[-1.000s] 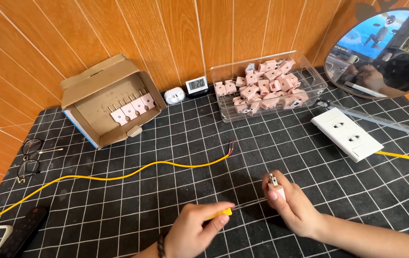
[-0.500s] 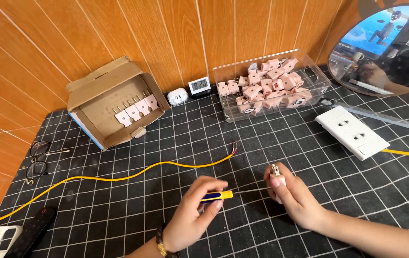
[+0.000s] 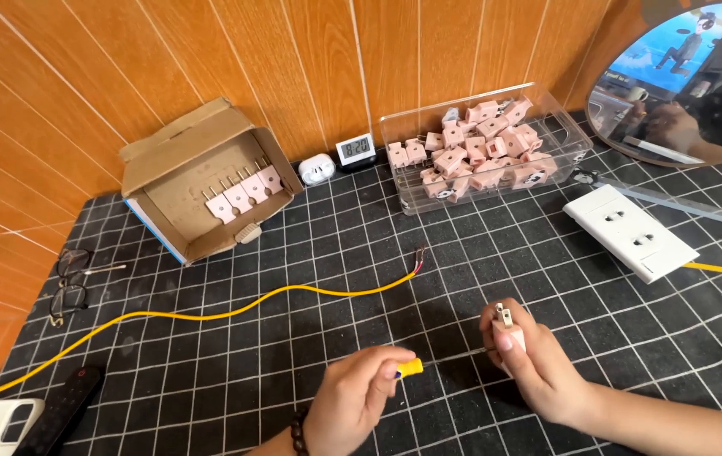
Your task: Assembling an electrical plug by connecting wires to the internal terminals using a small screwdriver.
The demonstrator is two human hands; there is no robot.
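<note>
Left hand [image 3: 352, 404] pinching a screwdriver, only its yellow handle end [image 3: 410, 367] showing, thin shaft hard to see, right hand [image 3: 528, 361] wrapped round a pink plug [image 3: 506, 324], mostly hidden, prongs poking up, yellow wire [image 3: 209, 316] lying on the mat [image 3: 310, 253] beyond, both wrists cut off below.

Yellow wire [image 3: 209, 314]; pink plugs [image 3: 479, 152]; black white-gridded mat [image 3: 361, 253].

Table [image 3: 310, 253]: black, white grid.
On it: cardboard box [image 3: 200, 181], clear plug bin [image 3: 483, 143], white socket plate [image 3: 629, 232], yellow wire [image 3: 209, 314], eyeglasses [image 3: 70, 283].
</note>
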